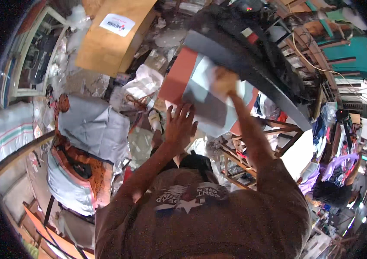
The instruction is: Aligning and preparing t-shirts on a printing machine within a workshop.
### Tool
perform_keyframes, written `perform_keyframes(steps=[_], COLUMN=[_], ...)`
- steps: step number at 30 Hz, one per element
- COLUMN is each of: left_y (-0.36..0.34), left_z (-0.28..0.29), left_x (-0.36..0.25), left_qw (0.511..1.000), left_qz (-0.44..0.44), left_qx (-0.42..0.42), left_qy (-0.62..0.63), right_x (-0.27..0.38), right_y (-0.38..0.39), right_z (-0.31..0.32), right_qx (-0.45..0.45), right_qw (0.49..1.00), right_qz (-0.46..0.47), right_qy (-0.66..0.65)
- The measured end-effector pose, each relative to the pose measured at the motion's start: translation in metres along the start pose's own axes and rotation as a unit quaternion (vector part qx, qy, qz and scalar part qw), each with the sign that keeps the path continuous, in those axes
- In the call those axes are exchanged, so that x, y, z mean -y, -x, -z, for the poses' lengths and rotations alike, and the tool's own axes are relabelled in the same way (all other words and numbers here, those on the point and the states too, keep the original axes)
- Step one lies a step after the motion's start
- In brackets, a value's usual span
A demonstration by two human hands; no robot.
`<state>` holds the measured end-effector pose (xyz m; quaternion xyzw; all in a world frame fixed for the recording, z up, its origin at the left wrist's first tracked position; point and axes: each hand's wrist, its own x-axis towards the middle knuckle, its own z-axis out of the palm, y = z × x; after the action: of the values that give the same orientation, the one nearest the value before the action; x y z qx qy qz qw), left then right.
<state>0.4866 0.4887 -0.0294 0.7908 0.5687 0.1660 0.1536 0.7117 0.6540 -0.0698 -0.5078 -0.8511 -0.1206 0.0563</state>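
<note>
In front of me a light-grey sheet (205, 101) lies over a reddish-brown panel (177, 73) whose side and corners show around it. My left hand (181, 125) rests at their near left edge, fingers spread and stretched out over the material. Above the grey sheet is my right hand (226, 83), smeared by motion; its fingers and anything in them cannot be made out. A long dark-grey board (244, 71) runs along the far right side of the panel.
Below the panel stands a wooden frame (239, 159). A large tan cardboard box (110, 47) is at the upper left, near a crumpled white bag (144, 82). Grey fabric (92, 121) covers furniture at left. Another person (332, 192) is at the far right.
</note>
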Motion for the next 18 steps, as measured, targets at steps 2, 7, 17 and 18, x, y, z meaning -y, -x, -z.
perform_keyframes(steps=[2, 7, 17, 18], left_y=[0.0, 0.001, 0.007, 0.007], left_z=[0.0, 0.001, 0.001, 0.003], left_x=[0.0, -0.005, -0.006, -0.005], left_qw=[1.0, 0.999, 1.0, 0.999], left_qz=[-0.006, -0.01, 0.009, 0.013], left_qx=[-0.01, 0.012, -0.011, -0.008], left_qy=[-0.002, -0.044, 0.016, 0.028], right_x=[0.024, 0.043, 0.036, 0.045], right_y=[-0.002, 0.004, 0.038, 0.053], right_z=[0.01, -0.004, 0.036, 0.036], right_qx=[-0.085, 0.112, 0.026, -0.038], right_qw=[0.995, 0.99, 0.983, 0.987], right_qz=[0.021, 0.059, -0.131, -0.121], right_qy=[-0.048, 0.061, -0.127, -0.097])
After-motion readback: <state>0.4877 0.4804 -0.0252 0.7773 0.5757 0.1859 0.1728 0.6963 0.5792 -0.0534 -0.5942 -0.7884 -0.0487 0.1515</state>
